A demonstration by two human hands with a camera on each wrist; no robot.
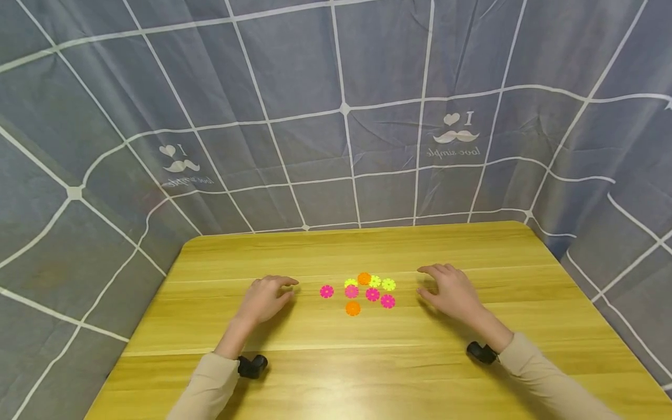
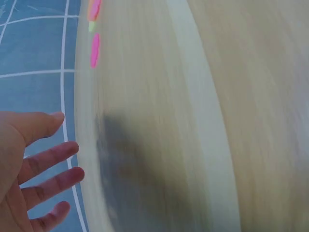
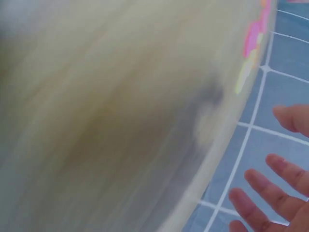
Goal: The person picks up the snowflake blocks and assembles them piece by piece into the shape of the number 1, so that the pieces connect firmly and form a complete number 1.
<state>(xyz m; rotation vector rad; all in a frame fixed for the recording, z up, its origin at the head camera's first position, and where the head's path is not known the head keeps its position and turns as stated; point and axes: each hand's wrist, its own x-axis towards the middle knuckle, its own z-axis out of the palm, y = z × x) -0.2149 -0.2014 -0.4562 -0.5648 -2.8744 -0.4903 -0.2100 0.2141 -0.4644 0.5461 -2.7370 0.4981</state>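
Observation:
Several flat, notched plastic discs lie in a loose cluster mid-table in the head view. Among them are a pink disc point(image 1: 326, 291) at the left, an orange disc point(image 1: 353, 308) nearest the person, and a yellow disc point(image 1: 388, 284) at the right. Some overlap, such as the upper orange disc point(image 1: 364, 279) and its neighbours. My left hand point(image 1: 265, 298) hovers left of the cluster, fingers loosely spread, holding nothing. On the other side, my right hand point(image 1: 452, 291) is also raised above the wood, relaxed and without anything in it. Neither hand touches a disc.
The wooden table point(image 1: 336, 361) has a grey checked curtain point(image 1: 304, 146) behind it and at both sides. Black wrist-worn devices, one on the left wrist point(image 1: 252, 367) and one on the right point(image 1: 481, 352), hang close to the tabletop.

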